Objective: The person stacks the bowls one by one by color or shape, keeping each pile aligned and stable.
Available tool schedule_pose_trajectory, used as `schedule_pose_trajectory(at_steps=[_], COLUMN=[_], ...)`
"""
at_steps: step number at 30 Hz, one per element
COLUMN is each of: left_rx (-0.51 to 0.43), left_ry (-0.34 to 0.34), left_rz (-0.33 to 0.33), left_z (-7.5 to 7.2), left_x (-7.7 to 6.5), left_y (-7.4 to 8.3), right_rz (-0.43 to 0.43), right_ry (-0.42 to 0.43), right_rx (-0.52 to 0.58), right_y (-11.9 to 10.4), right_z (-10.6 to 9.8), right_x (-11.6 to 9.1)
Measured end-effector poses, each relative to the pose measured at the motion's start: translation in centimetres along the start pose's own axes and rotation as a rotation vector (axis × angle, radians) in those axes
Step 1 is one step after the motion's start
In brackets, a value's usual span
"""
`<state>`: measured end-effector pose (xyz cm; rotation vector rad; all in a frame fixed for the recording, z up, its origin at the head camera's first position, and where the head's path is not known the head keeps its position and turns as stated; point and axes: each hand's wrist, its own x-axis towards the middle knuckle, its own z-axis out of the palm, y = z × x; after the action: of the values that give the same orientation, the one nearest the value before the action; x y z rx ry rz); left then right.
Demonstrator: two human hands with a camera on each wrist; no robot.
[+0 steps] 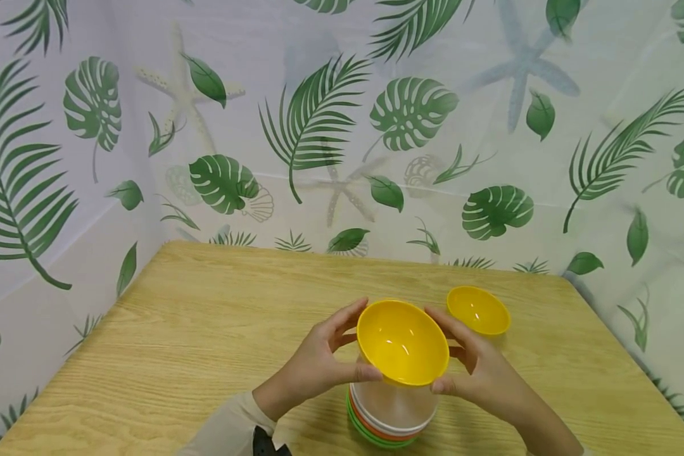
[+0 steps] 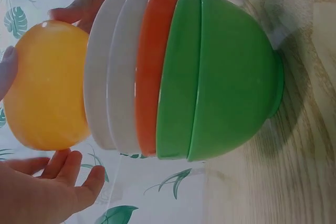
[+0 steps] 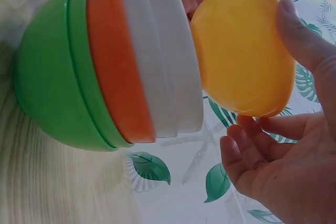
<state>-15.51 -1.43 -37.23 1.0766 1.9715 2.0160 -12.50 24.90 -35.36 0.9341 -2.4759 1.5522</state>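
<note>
Between my two hands a yellow bowl [image 1: 403, 342] is held up, its inside tilted toward the head camera. My left hand [image 1: 326, 356] grips its left side, thumb at the near rim and fingers behind. On the opposite side my right hand [image 1: 481, 365] holds it the same way. Just below stands a stack of nested bowls: white bowls [image 2: 122, 72] on top, an orange bowl [image 2: 155, 72] under them, and green bowls [image 2: 231, 77] at the bottom. In both wrist views the yellow bowl's underside is close to the top white rim; whether they touch I cannot tell.
A second yellow bowl [image 1: 478, 310] sits on the wooden table [image 1: 222, 316], beyond my right hand. Behind the table and at its sides hangs a white curtain [image 1: 342, 126] printed with green leaves and starfish.
</note>
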Motion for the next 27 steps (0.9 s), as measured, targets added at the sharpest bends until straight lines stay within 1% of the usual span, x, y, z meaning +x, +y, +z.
schedule_pose_trajectory(at_steps=[4,9,12,18,25,27], left_rx=[-0.007,-0.008,0.011,0.033,0.072,0.082], left_ry=[-0.047,-0.075,-0.095,-0.127,-0.137,-0.144], left_rz=[-0.014,-0.05,-0.069,-0.071,-0.076,-0.082], left_z=[0.0,-0.1,-0.1,-0.2,-0.3,-0.3], left_x=[-0.1,-0.3,-0.3,-0.5,-0.8,-0.9], left_y=[0.0,-0.1,-0.1,-0.3,-0.7,-0.7], right_rz=[-0.006,-0.02,-0.008,0.01,0.032,0.032], right_ry=[-0.003,-0.016,-0.028,-0.04,-0.019,-0.017], right_rx=[-0.033,-0.053,-0.07,-0.11,-0.215,-0.226], right_y=[-0.2,-0.2,-0.2,-0.2,-0.3,-0.2], right_z=[0.1,0.1,0.1,0.3,0.6,0.7], right_x=[-0.3,-0.6,-0.9,-1.2,-1.6,-1.7])
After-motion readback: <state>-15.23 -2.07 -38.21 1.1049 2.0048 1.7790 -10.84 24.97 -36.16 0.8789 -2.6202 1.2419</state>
